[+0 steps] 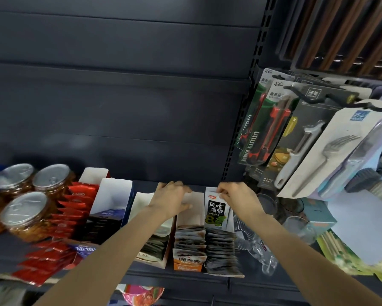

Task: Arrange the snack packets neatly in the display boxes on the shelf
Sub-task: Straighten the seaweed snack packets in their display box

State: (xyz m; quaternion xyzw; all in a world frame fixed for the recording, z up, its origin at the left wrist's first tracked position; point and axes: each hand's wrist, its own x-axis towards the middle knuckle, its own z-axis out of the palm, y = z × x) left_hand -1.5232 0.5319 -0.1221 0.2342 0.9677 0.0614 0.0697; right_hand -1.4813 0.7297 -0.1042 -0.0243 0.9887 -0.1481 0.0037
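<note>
My right hand (234,196) is at the far end of the rightmost white cardboard display box (229,219), fingers curled, pinching the top edge of a white snack packet with black characters and green print (215,209). That packet stands upright at the back of its box, facing me. My left hand (171,198) reaches into the next box to the left, the white cardboard box with the orange front (189,265); fingers look loosely bent over the box's far rim, thumb pointing right along the inner wall. I cannot tell if it grips anything, the fingertips are blurred.

In front of the held packet, nearer me, a row of dark grey packets (221,250) lies stacked in the same box, well below my right fingers. The orange-front box holds a similar row of brownish-grey packets (190,237), near of my left hand, apart from it. My left forearm crosses over a third white box with dark green packets (156,244).

Further left: a tall white box with dark blue packets (110,214), then red foil packets (75,208) in a row, some spilling at the near left. Clear jars with silver pull-tab lids (26,214) stand at the far left of the dark shelf (181,277).

Right of the boxes lie clear plastic cups (251,241). On hooks at the right hang carded red-and-black utility knives (265,129), a white-handled peeler (296,155) and a carded metal fork (331,155).
</note>
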